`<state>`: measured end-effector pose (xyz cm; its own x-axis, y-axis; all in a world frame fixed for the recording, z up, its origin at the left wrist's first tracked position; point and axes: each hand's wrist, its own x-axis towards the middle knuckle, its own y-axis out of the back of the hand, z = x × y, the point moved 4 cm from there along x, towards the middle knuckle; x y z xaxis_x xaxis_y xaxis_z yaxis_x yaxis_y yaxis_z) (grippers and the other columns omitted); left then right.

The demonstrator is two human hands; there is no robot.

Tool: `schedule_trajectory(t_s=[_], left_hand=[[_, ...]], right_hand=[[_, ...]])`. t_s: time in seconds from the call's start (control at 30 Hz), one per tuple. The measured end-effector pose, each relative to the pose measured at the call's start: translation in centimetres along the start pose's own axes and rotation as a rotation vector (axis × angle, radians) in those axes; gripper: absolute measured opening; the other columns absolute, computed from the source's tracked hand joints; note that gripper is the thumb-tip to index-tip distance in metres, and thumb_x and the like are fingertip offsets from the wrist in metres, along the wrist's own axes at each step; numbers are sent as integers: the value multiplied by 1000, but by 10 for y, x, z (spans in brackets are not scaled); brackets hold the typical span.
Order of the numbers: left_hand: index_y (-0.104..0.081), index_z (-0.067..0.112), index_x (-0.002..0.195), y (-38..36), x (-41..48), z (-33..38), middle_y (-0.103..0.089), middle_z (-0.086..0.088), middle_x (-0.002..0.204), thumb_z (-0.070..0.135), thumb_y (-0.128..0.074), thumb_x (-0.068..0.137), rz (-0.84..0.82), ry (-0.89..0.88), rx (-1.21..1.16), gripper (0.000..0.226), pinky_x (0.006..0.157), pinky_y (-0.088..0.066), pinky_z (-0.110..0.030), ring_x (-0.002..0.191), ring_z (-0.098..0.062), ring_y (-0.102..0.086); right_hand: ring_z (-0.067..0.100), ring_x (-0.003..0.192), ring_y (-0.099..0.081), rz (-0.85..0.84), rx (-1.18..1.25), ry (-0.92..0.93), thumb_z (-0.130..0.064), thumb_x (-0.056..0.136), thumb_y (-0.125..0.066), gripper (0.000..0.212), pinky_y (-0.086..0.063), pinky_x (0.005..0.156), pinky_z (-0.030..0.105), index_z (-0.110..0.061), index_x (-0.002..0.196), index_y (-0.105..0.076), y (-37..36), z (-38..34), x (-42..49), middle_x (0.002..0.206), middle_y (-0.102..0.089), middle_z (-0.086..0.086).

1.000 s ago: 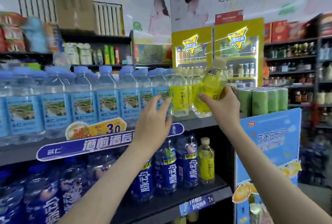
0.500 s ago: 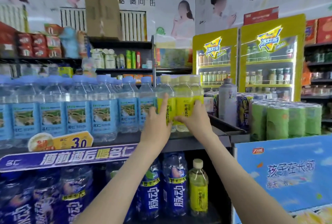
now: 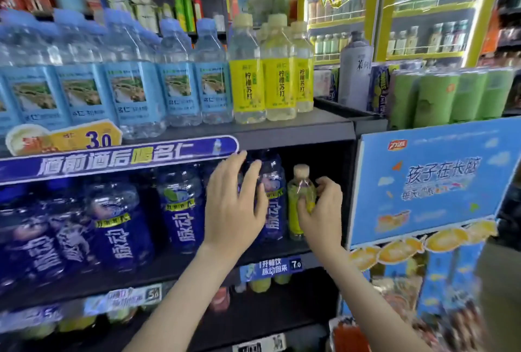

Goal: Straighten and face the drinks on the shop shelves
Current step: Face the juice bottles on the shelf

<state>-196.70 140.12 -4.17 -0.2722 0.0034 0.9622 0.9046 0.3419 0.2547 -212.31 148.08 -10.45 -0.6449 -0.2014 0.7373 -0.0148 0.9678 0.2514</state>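
Yellow sodas (image 3: 279,83) up top stand faced; middle shelf (image 3: 197,264) underway: right hand (image 3: 321,213) curled round lone yellow bottle (image 3: 301,182), left hand (image 3: 232,210) spread-fingered against blue bottle (image 3: 273,223); lower shelves (image 3: 267,319) look undone

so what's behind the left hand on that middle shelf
Behind the left hand stand dark blue bottles; one shows between it and the small yellow bottle. The hand covers most of the bottle directly behind it, so that label cannot be read.
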Motion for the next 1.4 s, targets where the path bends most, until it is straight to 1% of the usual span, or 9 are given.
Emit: schedule_trajectory(t_s=[0.17, 0.33, 0.57, 0.7, 0.83, 1.0, 1.13, 1.27, 1.4], left_hand=[[-56, 5, 124, -34, -73, -16, -52, -20, 125, 14, -64, 83, -348, 70, 40, 42, 96, -45, -45, 113, -34, -50], [-58, 4, 124, -44, -87, -26, -56, -20, 125, 17, -75, 72, -562, 123, 159, 56, 91, -49, -44, 111, -36, -57], [-60, 3, 119, -34, -75, -28, -59, -19, 119, 11, -80, 67, -500, 83, 105, 57, 89, -51, -42, 105, -33, -59], [-54, 3, 123, 0, -36, -14, -50, -21, 125, 10, -65, 81, -141, -112, 21, 44, 98, -40, -40, 114, -32, -47], [-46, 9, 130, 33, 37, -13, -37, -20, 132, 19, -50, 92, 115, -170, 56, 39, 104, -33, -45, 121, -35, -40], [-50, 11, 133, 22, 113, -46, -43, -27, 136, 29, -55, 87, -30, -108, 149, 50, 104, -34, -50, 125, -38, -35], [-44, 13, 139, 2, 132, -57, -39, -28, 141, 35, -66, 83, -224, -93, 148, 64, 104, -34, -52, 127, -43, -40], [-23, 23, 149, -13, 132, -58, -15, -21, 155, 42, -53, 92, -340, -42, 126, 68, 115, -15, -45, 142, -35, -17], [-11, 26, 151, -21, 141, -56, -5, -19, 156, 41, -50, 93, -373, 14, 112, 71, 117, -11, -41, 144, -32, -8]], right_hand=[[36, 118, -44, -186, -17, -246, -18, 79, -71, 70, -38, 94, 40, 3, 135, -35, -24, 35, -14, 126, -46, 22], [32, 101, -55, -219, -9, -275, -25, 79, -72, 60, -43, 73, 34, -5, 126, -41, -31, 36, -12, 117, -48, 15], [8, 89, -51, -177, 70, -218, -25, 69, -76, 60, -45, 69, 28, -16, 120, -45, 9, 9, -42, 116, -49, 0], [-7, 102, -42, -36, 159, 106, -34, 67, -74, 69, -42, 88, 15, -19, 125, -39, 52, -42, -45, 114, -39, -14], [-11, 104, -43, 148, 256, 291, -37, 71, -66, 65, -41, 82, 8, -2, 121, -43, 86, -99, -5, 105, -41, -15], [19, 101, -57, 180, 356, 191, -43, 75, -69, 49, -52, 79, 34, -23, 114, -47, 104, -136, 76, 109, -54, 5], [17, 93, -53, 173, 229, 55, -33, 80, -71, 42, -40, 70, 21, -15, 113, -53, 94, -133, 131, 106, -55, 3], [18, 89, -51, 57, 100, -35, -36, 83, -69, 35, -35, 73, 27, -20, 107, -49, 74, -119, 159, 100, -52, 0], [26, 108, -54, -68, 68, -61, -42, 82, -68, 65, -45, 86, 39, -8, 131, -43, 49, -107, 175, 119, -57, 6]])
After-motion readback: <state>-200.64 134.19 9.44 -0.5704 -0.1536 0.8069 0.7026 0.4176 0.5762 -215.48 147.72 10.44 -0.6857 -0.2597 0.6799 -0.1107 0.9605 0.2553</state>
